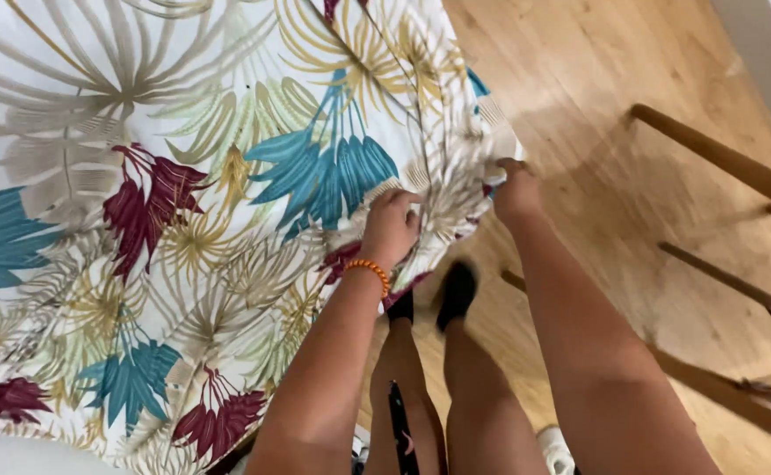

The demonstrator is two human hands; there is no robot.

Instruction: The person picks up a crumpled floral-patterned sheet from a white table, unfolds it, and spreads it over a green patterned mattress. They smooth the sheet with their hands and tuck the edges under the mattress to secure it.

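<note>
Left hand: (pixel 392 227) orange bead bracelet (pixel 370 271) on wrist, fingers curled down, pinching a fold of the white cloth with teal, maroon and yellow palm-leaf print (pixel 183 220); closed on fabric near its right edge.
Right hand: (pixel 516 189) closed into a loose fist at the cloth's far-right corner, fingertips gripping the hem; exact fold under fingers hidden.
Hands relative: near each other, not touching, left one nearer and further left, strip of cloth stretched between.
Cloth position: spread over left and centre of scene, flat with light creases, right edge bunched where both hands grip; corner hangs just past the edge over floor.
Cloth pattern: large teal leaf near centre, maroon leaf to its left, pale beige fronds far left, more teal and maroon leaves near left.
Floor: light wooden plank floor (pixel 596 105) on right side, far to near.
Chair: wooden chair legs and rungs (pixel 728 163) at right, well apart from hands.
Feet: black shoes (pixel 456 295) below the hands, on the floor, legs running toward near edge.
White object: rounded white surface (pixel 16 456) at near-left corner, kind unclear.
</note>
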